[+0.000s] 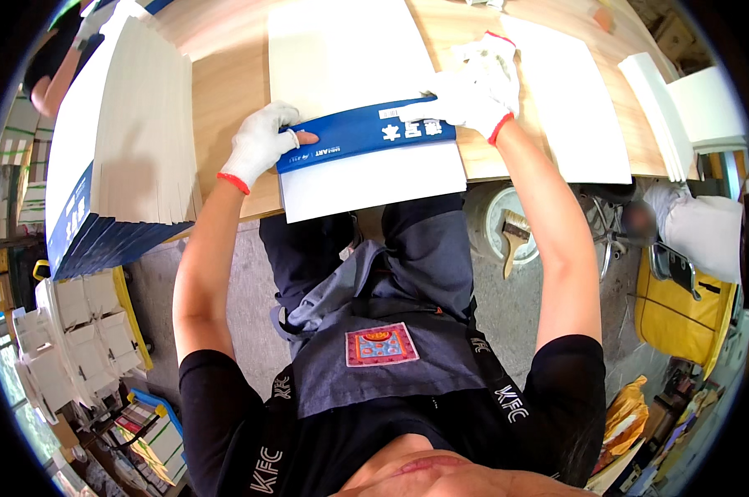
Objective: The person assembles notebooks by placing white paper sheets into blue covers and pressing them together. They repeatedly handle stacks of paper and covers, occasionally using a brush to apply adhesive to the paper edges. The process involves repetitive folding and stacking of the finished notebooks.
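A blue paper band (350, 136) with white print lies across a white paper pad (374, 182) at the table's near edge. At the band's left end is my left hand (260, 146), in a white glove with a red cuff. Its bare thumb rests on the blue face, and its fingers close around the edge, their tips partly hidden. My right hand (461, 106), gloved alike, lies over the band's right part with fingers stretched to the left. Just beyond it is a crumpled white glove (495, 66) with a red edge.
A tall stack of blue-banded pads (142, 124) stands at the left. White sheets (569, 99) lie to the right, near more white stacks (660, 116). Below the table are a white bucket (492, 219) and a brush (515, 236). Another person's arm (60, 79) shows at upper left.
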{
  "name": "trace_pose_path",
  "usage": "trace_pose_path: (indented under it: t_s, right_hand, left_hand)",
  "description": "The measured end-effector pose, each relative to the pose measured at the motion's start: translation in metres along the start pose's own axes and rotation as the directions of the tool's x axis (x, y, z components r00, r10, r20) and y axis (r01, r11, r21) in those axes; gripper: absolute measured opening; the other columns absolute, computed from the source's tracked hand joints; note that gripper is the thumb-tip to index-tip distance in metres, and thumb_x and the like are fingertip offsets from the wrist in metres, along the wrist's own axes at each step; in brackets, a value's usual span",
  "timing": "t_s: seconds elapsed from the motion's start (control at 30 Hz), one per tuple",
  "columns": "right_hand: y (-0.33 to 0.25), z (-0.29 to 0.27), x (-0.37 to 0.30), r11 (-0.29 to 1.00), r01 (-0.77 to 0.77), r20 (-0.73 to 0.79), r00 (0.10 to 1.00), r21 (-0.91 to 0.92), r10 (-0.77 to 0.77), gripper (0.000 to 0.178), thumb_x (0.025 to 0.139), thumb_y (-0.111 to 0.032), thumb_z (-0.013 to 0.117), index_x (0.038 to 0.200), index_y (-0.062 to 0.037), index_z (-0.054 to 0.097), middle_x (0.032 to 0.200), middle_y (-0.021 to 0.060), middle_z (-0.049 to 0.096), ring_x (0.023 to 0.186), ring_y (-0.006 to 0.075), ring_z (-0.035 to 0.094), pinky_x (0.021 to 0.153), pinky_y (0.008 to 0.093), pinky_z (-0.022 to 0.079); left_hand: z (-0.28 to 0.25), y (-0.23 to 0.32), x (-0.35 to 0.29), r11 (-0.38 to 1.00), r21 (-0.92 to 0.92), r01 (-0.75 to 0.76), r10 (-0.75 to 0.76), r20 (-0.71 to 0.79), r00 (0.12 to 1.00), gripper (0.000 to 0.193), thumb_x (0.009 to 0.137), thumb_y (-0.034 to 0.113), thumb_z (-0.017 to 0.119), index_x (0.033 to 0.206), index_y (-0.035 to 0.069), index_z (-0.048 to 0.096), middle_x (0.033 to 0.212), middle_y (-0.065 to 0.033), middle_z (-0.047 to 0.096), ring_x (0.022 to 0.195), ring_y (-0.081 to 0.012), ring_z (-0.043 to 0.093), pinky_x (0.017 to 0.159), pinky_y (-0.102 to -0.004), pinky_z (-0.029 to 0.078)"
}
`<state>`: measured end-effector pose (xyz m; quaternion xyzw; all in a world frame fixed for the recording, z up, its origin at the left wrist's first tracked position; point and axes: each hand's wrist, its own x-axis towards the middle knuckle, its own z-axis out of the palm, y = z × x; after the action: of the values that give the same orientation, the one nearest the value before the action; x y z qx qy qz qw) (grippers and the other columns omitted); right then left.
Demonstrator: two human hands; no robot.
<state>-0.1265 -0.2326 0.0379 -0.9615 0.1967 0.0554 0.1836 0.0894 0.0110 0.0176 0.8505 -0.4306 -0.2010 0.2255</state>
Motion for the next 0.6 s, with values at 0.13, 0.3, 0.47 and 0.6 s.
trace_pose_path:
  t_s: [0.13,0.3,0.47,0.6]
  right_hand:
    - [0.019,0.028,0.004,0.998,0.033,-0.111,0.993,0.045,-0.028,0.06,0.082,-0.062,0.066,0.1,-0.0053,0.068,0.092,0.0142,0.069,0.089,0.0287,0.066,0.081,0.0392,0.05]
    - [0.017,0.042,-0.003,0.991,0.122,-0.327,0.94,0.046,-0.1,0.051,0.082,-0.054,0.069,0.093,-0.0042,0.068,0.088,0.0142,0.068,0.083,0.0294,0.066,0.075,0.0394,0.05]
    - [0.02,0.048,0.0,0.99,0.125,-0.343,0.935,0.067,-0.095,0.048,0.081,-0.052,0.07,0.093,-0.0063,0.07,0.088,0.0142,0.069,0.082,0.0279,0.067,0.071,0.039,0.051]
    - [-0.001,0.021,-0.009,0.974,-0.012,-0.127,0.991,0.227,0.042,0.048,0.081,-0.056,0.066,0.099,-0.0121,0.07,0.085,0.0121,0.07,0.082,0.0284,0.068,0.071,0.0402,0.051]
  left_hand:
    - [-0.006,0.017,-0.001,0.995,0.008,0.101,-0.102,0.091,0.991,0.043,0.075,0.038,0.083,0.102,0.006,0.07,0.091,-0.0034,0.066,0.091,-0.0192,0.066,0.081,-0.0314,0.055]
    - [-0.015,0.015,0.007,0.971,0.233,-0.062,0.015,0.196,0.981,0.048,0.076,0.032,0.081,0.116,0.012,0.065,0.103,-0.0057,0.065,0.095,-0.0226,0.065,0.087,-0.0359,0.055]
    - [-0.024,0.059,0.039,0.704,0.52,-0.483,0.256,0.448,0.857,0.081,0.072,0.023,0.082,0.143,0.033,0.043,0.122,-0.0056,0.055,0.102,-0.0261,0.064,0.088,-0.0379,0.055]
    - [-0.012,0.122,0.064,0.446,0.482,-0.754,0.118,0.804,0.583,0.109,0.06,0.01,0.088,0.144,0.056,0.035,0.128,-0.0018,0.054,0.103,-0.0243,0.065,0.088,-0.0344,0.056]
